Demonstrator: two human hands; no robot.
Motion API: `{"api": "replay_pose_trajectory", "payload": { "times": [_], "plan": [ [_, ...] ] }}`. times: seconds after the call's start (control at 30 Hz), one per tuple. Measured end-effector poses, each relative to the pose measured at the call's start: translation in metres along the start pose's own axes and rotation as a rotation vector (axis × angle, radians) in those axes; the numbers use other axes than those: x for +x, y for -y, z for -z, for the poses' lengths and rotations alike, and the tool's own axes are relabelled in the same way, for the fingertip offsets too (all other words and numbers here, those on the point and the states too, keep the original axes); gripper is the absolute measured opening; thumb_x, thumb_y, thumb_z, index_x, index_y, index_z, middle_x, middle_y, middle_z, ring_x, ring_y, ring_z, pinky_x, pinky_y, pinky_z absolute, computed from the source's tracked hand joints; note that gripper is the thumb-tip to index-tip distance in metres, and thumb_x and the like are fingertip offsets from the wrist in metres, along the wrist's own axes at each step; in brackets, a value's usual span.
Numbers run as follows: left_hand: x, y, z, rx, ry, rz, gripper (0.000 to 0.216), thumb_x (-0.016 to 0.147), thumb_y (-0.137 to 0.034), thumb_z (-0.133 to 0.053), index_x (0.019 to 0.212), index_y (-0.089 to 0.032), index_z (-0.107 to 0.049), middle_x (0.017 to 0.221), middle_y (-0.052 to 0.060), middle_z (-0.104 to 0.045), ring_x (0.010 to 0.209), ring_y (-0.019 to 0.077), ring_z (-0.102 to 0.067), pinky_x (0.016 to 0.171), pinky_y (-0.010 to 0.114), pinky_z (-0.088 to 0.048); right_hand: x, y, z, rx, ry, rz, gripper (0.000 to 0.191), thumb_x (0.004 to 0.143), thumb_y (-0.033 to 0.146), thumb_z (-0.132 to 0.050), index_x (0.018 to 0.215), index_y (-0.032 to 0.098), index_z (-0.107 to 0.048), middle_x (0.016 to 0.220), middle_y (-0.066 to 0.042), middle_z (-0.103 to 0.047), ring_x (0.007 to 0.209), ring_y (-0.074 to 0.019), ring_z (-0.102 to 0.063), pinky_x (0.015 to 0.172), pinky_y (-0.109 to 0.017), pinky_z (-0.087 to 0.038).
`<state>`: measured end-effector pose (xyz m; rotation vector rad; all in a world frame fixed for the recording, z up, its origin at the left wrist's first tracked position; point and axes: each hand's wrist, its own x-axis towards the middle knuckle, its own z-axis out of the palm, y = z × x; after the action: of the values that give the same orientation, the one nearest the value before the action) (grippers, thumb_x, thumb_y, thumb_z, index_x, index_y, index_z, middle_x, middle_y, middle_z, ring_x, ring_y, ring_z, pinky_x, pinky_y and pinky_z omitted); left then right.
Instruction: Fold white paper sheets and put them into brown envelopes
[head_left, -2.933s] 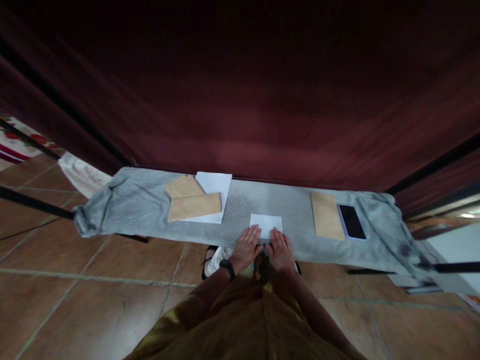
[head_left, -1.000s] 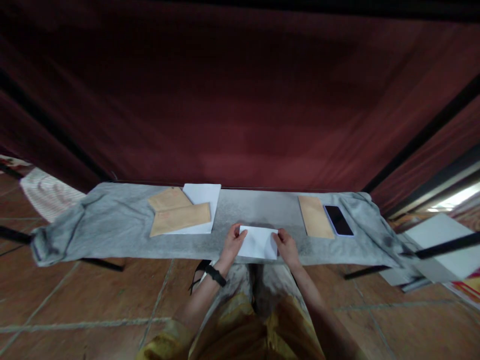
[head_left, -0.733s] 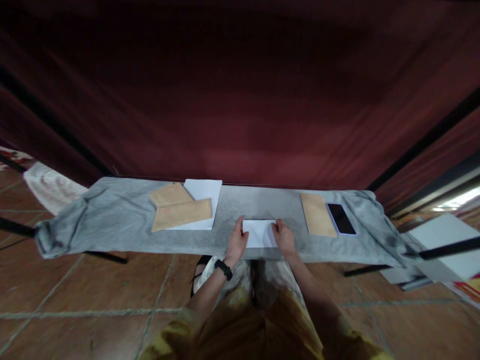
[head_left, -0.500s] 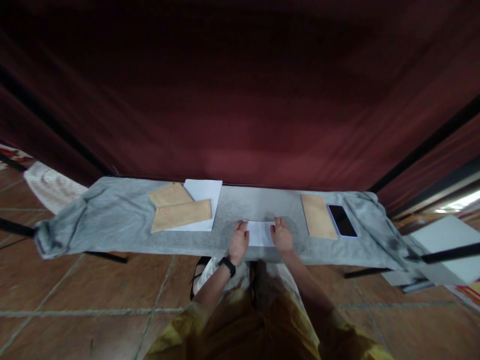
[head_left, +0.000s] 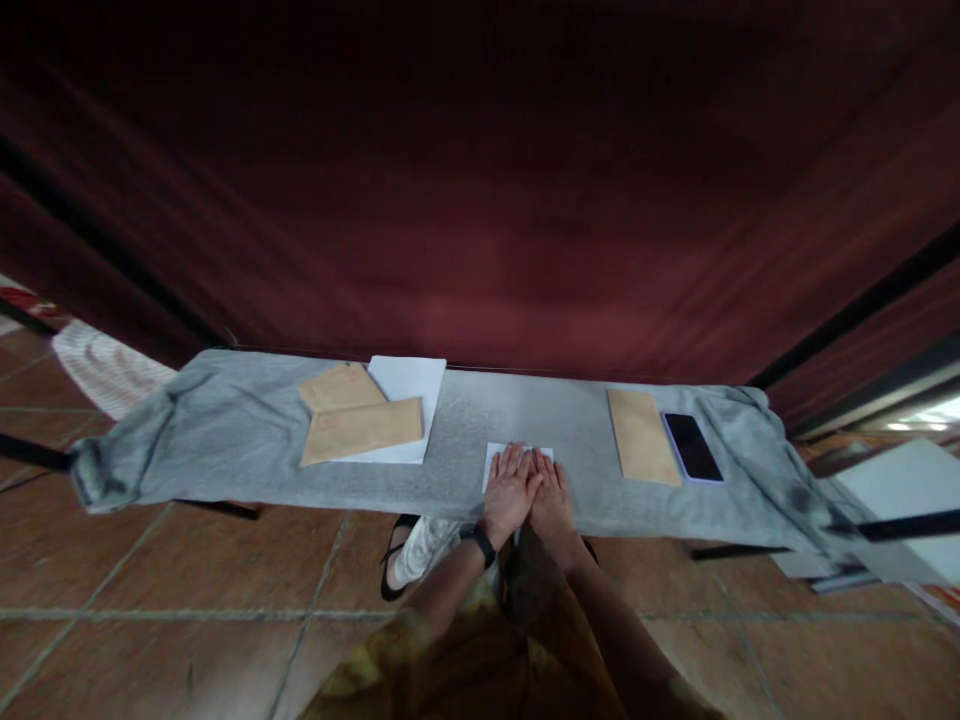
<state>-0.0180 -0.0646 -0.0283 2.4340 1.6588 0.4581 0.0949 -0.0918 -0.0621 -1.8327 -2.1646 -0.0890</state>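
both hands lie flat, palms down and fingers stretched, side by side and touching: the left hand (head_left: 510, 490), a dark band at its wrist, and the right hand (head_left: 550, 495). they grip nothing, pressing on the folded white paper (head_left: 493, 455), mostly covered, near the front edge of the grey-clothed table (head_left: 240, 440).

A: Where does the camera look from?
B: From the person's head, forward and down; the table (head_left: 247, 440) lies close below, the curtain (head_left: 480, 200) fills the top, the floor (head_left: 150, 600) the bottom.
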Motion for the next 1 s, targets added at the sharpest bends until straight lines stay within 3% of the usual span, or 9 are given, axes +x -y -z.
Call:
{"api": "replay_pose_trajectory", "payload": {
  "times": [0.13, 0.23, 0.47, 0.57, 0.67, 0.73, 0.83, 1.0],
  "plan": [
    [-0.002, 0.005, -0.009, 0.023, -0.001, 0.001, 0.057, 0.105, -0.047, -0.03, 0.151, -0.015, -0.044, 0.158, 0.01, -0.043, 0.151, 0.0232, -0.031, 0.124, 0.046, -0.026, -0.003, -0.002, -0.004, -0.035, -0.043, -0.003, 0.063, 0.095, 0.013, -0.038, 0.158, 0.016, -0.032, 0.161, -0.015, -0.037, 0.15, -0.0285, -0.031, 0.121, -0.052, -0.024],
    [-0.011, 0.02, -0.007, 0.069, -0.044, 0.018, 0.063, 0.104, -0.051, -0.031, 0.152, -0.012, -0.041, 0.159, 0.012, -0.041, 0.151, 0.0238, -0.03, 0.124, 0.045, -0.026, -0.005, -0.002, -0.005, -0.058, -0.078, -0.032, 0.058, 0.098, 0.018, -0.036, 0.156, 0.014, -0.036, 0.16, -0.018, -0.037, 0.149, -0.0318, -0.032, 0.119, -0.055, -0.025],
    [-0.028, 0.061, 0.021, 0.093, -0.115, 0.04, 0.052, 0.104, -0.044, -0.035, 0.146, -0.016, -0.048, 0.153, 0.012, -0.049, 0.145, 0.0259, -0.04, 0.12, 0.048, -0.032, -0.003, 0.002, -0.001, -0.073, -0.087, -0.04, 0.053, 0.101, 0.026, -0.038, 0.152, 0.014, -0.043, 0.161, -0.023, -0.034, 0.146, -0.035, -0.037, 0.117, -0.057, -0.028],
    [-0.018, 0.089, 0.049, 0.069, -0.233, 0.196, 0.046, 0.104, -0.036, -0.037, 0.144, -0.018, -0.048, 0.145, 0.013, -0.055, 0.134, 0.0264, -0.049, 0.112, 0.044, -0.04, -0.002, 0.003, -0.002, -0.062, -0.098, -0.072, 0.053, 0.102, 0.028, -0.039, 0.152, 0.013, -0.044, 0.16, -0.025, -0.033, 0.145, -0.0359, -0.038, 0.115, -0.058, -0.03],
    [-0.002, 0.122, 0.076, 0.125, -0.339, 0.434, 0.042, 0.101, -0.031, -0.042, 0.137, -0.011, -0.051, 0.13, 0.017, -0.06, 0.121, 0.0288, -0.055, 0.104, 0.043, -0.044, -0.003, 0.003, -0.003, -0.025, -0.086, -0.076, 0.053, 0.102, 0.027, -0.039, 0.153, 0.014, -0.043, 0.162, -0.023, -0.031, 0.147, -0.036, -0.035, 0.116, -0.059, -0.029],
    [0.007, 0.141, 0.086, 0.154, -0.323, 0.529, 0.037, 0.1, -0.03, -0.046, 0.129, -0.01, -0.054, 0.119, 0.017, -0.063, 0.114, 0.0292, -0.056, 0.101, 0.044, -0.044, -0.003, 0.003, -0.003, 0.004, -0.08, -0.086, 0.053, 0.102, 0.028, -0.038, 0.153, 0.014, -0.042, 0.162, -0.022, -0.03, 0.148, -0.0356, -0.034, 0.117, -0.058, -0.028],
    [0.015, 0.158, 0.088, 0.129, -0.211, 0.562, 0.026, 0.097, -0.025, -0.048, 0.115, -0.012, -0.06, 0.11, 0.015, -0.064, 0.105, 0.0269, -0.058, 0.096, 0.041, -0.045, -0.002, 0.004, -0.004, 0.014, -0.088, -0.105, 0.053, 0.102, 0.03, -0.038, 0.153, 0.015, -0.043, 0.161, -0.021, -0.033, 0.147, -0.0348, -0.035, 0.117, -0.058, -0.028],
    [0.018, 0.158, 0.092, 0.099, -0.161, 0.545, 0.022, 0.096, -0.016, -0.045, 0.107, -0.012, -0.064, 0.103, 0.014, -0.067, 0.097, 0.0246, -0.061, 0.088, 0.036, -0.047, -0.003, 0.005, -0.001, 0.012, -0.115, -0.099, 0.051, 0.102, 0.03, -0.04, 0.15, 0.014, -0.047, 0.16, -0.022, -0.036, 0.146, -0.0349, -0.038, 0.116, -0.057, -0.03]
  ]
}}
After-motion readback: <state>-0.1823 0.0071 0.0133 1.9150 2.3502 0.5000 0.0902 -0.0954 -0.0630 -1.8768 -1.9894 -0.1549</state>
